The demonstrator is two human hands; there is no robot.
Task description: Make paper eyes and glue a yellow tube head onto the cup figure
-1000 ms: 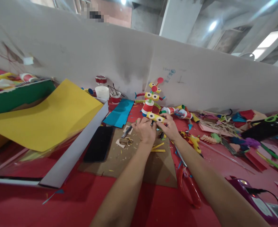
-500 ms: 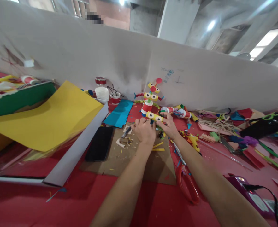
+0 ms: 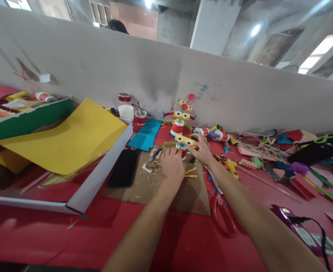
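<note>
A paper-cup figure stands on the brown cardboard [image 3: 157,194]. It has a yellow paper-tube head [image 3: 184,140] with two round eyes, a red-and-white cup body and a springy green paper arm [image 3: 170,143] on its left. My left hand [image 3: 172,163] is closed at the left of the cup, its fingertips against it. From the right, my right hand [image 3: 202,152] has its thumb and fingers at the figure's head and side, partly hiding it. Behind stands another cup figure [image 3: 178,126] with red discs above it. A craft knife [image 3: 155,155] and paper scraps lie beside my left hand.
At the left is a white-walled box [image 3: 98,172] with a yellow sheet [image 3: 70,136] across it. A black phone [image 3: 123,168], blue paper [image 3: 145,135] and red-handled scissors [image 3: 224,217] lie around the cardboard. Craft scraps, a black bottle [image 3: 322,149] and a purple device [image 3: 296,230] fill the right.
My left hand has shifted slightly down and left, uncovering the figure's red cup body and green arm. My right hand stays at the head. The view has tilted slightly.
</note>
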